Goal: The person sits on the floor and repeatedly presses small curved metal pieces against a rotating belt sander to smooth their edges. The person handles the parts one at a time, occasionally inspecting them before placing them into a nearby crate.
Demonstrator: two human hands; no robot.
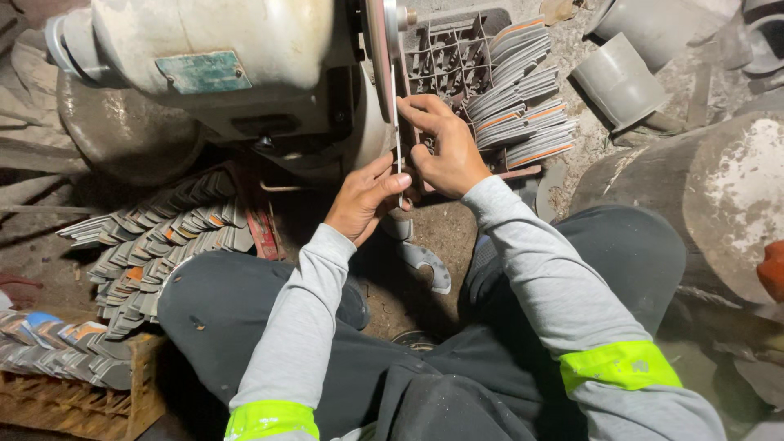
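Both sets of fingers are closed on one thin metal strip [398,155], seen edge-on, its long axis running up and away from the person toward the grinder. The right hand [445,151] pinches it higher up, fingertips curled round the far edge just beside the spinning disc [380,57]; the left hand [363,200] grips the lower end, thumb pressed flat along the near side. The strip's upper end stands against the rim of the disc, so the right hand is the nearer one to the wheel, with hardly any room between knuckles and disc.

Left of the disc sits the pale motor housing [220,57]. Behind the right hand, a crate [449,53] holds a fanned stack of flat blades [523,90], close enough to reach. Another heap of blades [155,245] lies by the left knee, and more rest on a wooden crate [82,404]. A curved metal piece [425,261] lies on the dirt floor [400,302] between the legs. Grey pipe pieces [621,77] stand well apart.
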